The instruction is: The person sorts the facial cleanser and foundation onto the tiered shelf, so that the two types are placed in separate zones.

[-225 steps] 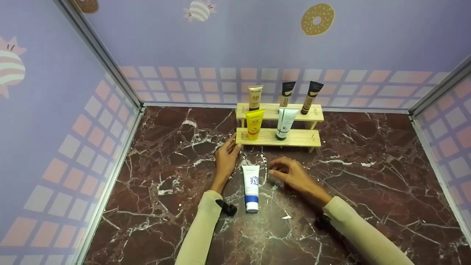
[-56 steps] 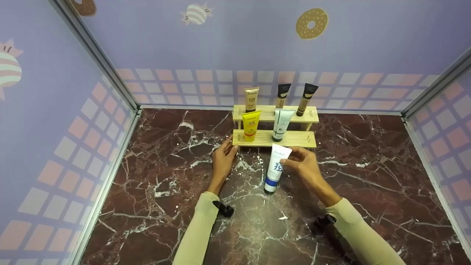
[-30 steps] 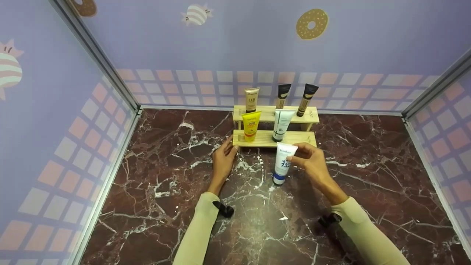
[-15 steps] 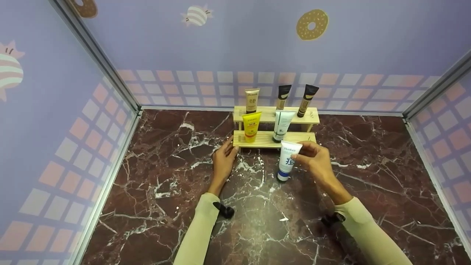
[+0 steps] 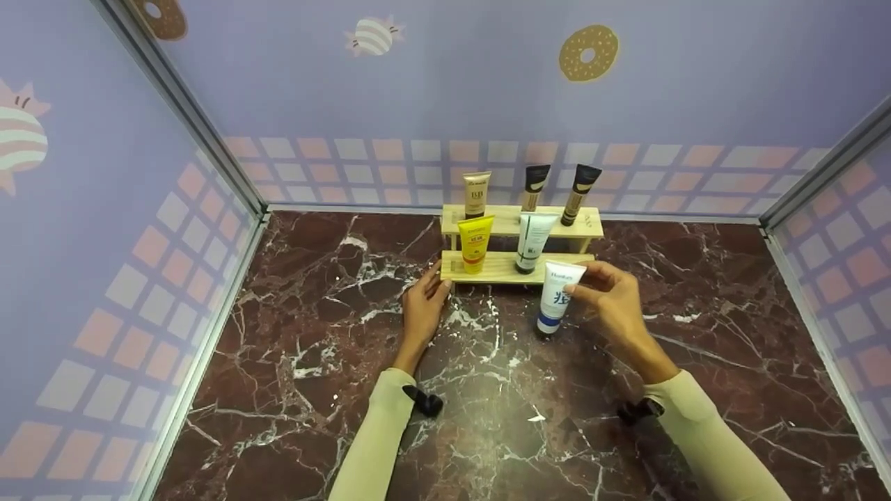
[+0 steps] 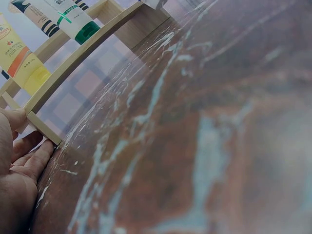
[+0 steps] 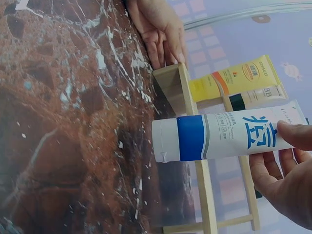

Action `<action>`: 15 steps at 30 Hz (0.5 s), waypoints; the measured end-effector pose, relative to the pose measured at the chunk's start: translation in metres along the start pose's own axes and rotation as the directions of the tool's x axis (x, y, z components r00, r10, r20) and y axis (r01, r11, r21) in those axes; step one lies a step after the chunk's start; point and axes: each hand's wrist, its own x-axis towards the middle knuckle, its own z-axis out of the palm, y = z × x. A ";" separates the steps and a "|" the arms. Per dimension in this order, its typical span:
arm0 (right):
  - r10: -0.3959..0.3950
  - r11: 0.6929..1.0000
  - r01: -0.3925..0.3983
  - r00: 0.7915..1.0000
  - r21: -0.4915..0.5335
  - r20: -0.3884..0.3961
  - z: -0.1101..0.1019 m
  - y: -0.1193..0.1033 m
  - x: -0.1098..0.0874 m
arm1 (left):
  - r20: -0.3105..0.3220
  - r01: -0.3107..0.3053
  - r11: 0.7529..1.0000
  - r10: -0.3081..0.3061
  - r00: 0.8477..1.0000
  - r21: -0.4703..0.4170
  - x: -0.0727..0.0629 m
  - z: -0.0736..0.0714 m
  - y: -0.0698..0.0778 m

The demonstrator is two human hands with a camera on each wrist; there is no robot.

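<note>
A white squeeze tube with a blue band (image 5: 557, 299) hangs cap down in front of the two-step wooden rack (image 5: 501, 275). My right hand (image 5: 612, 306) pinches its upper end between thumb and fingers; in the right wrist view the tube's cap (image 7: 163, 141) is off the table. With my left hand (image 5: 422, 306) I hold the lower step's left end; the left wrist view has the thumb at the step's corner and fingers (image 6: 36, 161) against the side leg. On the lower step stand a yellow tube (image 5: 475, 243) and a pale green-white tube (image 5: 534, 240).
On the upper step stand a gold tube (image 5: 476, 195) and two black-topped tubes, one in the middle (image 5: 534, 188) and a tilted one (image 5: 580, 195) at the right. The dark marble table (image 5: 320, 299) meets a patterned wall (image 5: 348, 170) behind the rack.
The white tube, first lying on the table, is now upright in my right hand. Over the last two seconds it has moved right and toward the rack. My left hand stays at the rack.
</note>
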 end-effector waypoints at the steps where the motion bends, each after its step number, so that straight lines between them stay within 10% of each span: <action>1: 0.003 1.000 -0.003 1.000 -0.002 -0.002 -0.001 -0.001 0.001 | -0.002 0.001 1.000 -0.001 1.000 -0.002 0.000 0.000 0.000; 15: -0.084 0.996 0.084 0.996 -0.005 -0.008 -0.015 -0.018 0.020 | -0.006 0.020 1.000 -0.020 1.000 -0.003 0.000 0.000 -0.002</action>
